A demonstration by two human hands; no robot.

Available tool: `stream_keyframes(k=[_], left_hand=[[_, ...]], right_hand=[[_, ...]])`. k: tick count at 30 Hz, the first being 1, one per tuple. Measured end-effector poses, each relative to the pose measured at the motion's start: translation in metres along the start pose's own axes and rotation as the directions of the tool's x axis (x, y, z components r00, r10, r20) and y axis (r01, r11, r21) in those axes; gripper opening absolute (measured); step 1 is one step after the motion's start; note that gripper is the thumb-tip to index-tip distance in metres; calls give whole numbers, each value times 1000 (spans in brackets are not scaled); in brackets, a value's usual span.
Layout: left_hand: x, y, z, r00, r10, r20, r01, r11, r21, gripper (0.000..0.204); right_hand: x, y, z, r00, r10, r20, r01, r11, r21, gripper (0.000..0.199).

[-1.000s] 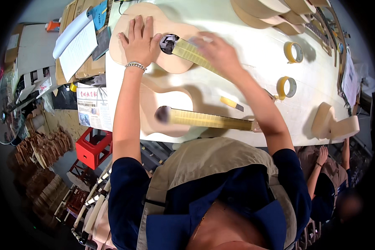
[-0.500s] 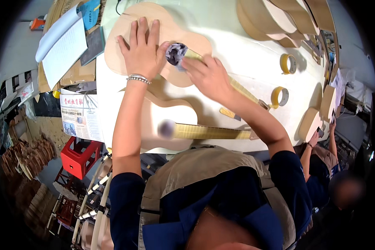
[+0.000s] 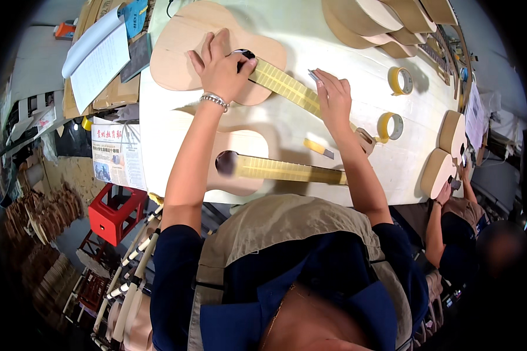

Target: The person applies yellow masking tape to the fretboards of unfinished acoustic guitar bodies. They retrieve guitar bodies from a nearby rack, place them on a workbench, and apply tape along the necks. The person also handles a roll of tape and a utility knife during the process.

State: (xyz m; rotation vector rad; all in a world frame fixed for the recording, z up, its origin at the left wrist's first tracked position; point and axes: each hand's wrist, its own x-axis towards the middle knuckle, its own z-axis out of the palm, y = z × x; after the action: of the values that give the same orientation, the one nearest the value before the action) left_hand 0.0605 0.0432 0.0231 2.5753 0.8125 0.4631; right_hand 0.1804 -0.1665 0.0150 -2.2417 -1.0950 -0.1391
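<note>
Right hand (image 3: 335, 104) nearly closed on grey piece (image 3: 314, 75)

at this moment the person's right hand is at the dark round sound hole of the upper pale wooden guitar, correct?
Not quite: the head view shows the left hand at the dark round sound hole of the upper pale wooden guitar; the right hand is farther right, by the yellow-taped neck.

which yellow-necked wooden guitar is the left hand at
The upper guitar: the left hand is at its soundhole; the lower guitar lies nearer the person.
</note>
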Motion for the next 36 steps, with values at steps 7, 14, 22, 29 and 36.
stream_keyframes(k=[7,14,22,29,36], left_hand=[[-4,-14,15,996,41,-76,-37,998,53,7],[11,-13,18,998,-64,20,65,997,-44,23],[12,-2,26,995,-94,-41,95,995,19,19],[10,-3,32,992,-23,-125,29,998,49,12],[-5,-34,12,953,-128,-275,-28,865,-501,18]], right_hand=[[-8,4,7,1000,-9,-27,8,999,-38,17],[-4,8,11,999,-38,-31,36,997,-66,17],[-9,8,12,1000,-1,-24,-1,995,-96,17],[-11,13,14,999,-24,-39,20,995,-96,16],[23,-30,17,920,-391,-28,391,920,-5,21]])
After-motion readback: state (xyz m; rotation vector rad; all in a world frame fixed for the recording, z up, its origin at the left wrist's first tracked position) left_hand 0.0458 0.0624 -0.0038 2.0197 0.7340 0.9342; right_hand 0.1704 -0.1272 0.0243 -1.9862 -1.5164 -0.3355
